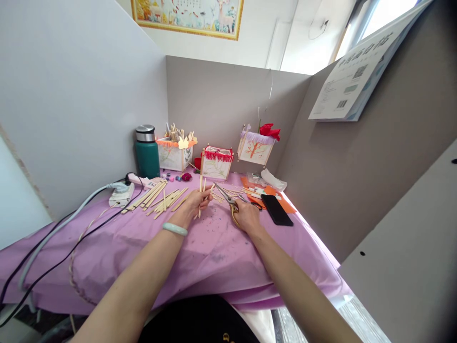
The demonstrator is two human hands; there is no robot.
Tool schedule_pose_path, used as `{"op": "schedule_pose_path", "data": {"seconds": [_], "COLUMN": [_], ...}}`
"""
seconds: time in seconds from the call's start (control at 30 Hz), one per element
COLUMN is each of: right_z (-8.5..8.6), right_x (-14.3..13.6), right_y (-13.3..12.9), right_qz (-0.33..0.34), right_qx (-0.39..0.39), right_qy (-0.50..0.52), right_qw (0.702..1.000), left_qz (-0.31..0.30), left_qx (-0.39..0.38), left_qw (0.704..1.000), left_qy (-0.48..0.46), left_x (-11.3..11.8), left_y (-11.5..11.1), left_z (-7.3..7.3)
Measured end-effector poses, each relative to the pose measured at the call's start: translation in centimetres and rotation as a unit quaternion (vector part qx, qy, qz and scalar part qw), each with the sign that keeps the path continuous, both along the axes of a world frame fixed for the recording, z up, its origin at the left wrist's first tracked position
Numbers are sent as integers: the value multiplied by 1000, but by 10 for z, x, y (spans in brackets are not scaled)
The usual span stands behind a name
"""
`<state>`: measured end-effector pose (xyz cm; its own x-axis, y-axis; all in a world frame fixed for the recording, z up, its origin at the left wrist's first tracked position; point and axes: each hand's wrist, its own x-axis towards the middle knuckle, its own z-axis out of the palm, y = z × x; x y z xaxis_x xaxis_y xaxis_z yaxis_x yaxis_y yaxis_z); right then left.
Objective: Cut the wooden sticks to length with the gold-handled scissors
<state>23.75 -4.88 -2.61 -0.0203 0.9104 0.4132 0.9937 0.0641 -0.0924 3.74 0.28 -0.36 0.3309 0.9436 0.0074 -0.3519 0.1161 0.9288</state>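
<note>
My left hand (pixel 200 200) is closed around a few thin wooden sticks (pixel 201 185), which point upward from the fingers. My right hand (pixel 247 214) grips a pair of scissors (pixel 224 193) by its gold-coloured handles. The blades point up and left, with their tips close to the sticks in my left hand; whether they touch, I cannot tell. Left of my left hand, several loose wooden sticks (pixel 153 196) lie on the purple tablecloth (pixel 214 243). Small stick pieces are scattered just beyond both hands.
A green bottle (pixel 147 157) stands at the back left beside a paper-sided box of sticks (pixel 174 157). A red-fringed box (pixel 216 164) and a hanging box (pixel 256 148) are behind. A phone (pixel 276 209) lies right, and a power strip (pixel 121 195) with cables left.
</note>
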Motion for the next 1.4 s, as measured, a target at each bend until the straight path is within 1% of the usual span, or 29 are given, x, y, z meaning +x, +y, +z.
{"op": "schedule_pose_path", "data": {"seconds": [0.13,0.33,0.63,0.83,0.9,1.0,1.17,1.3,1.4], "right_z": [-2,-3,2,0,-1,-2,-2,0,2], "right_x": [1,1,-1,0,0,1,2,1,0], "right_y": [0,1,-1,0,0,0,1,-1,-3], "right_qz": [6,36,30,17,14,7,10,18,15], "right_qx": [27,26,17,20,30,41,38,34,28], "right_qy": [25,14,-9,-12,-5,13,37,43,48], "right_qw": [999,999,999,1000,999,999,999,998,998], "left_qz": [7,12,-14,-34,-20,20,115,151,191], "left_qx": [-8,-9,5,14,15,13,12,19,21], "left_qw": [1000,1000,1000,999,1000,1000,993,988,980], "left_qy": [0,1,-2,8,5,-4,-6,-24,-41], "left_x": [0,1,-4,-3,-1,1,1,2,2], "left_y": [0,-2,2,2,2,3,10,13,12], "left_z": [1,3,-1,-2,-3,-3,-6,-7,-5]}}
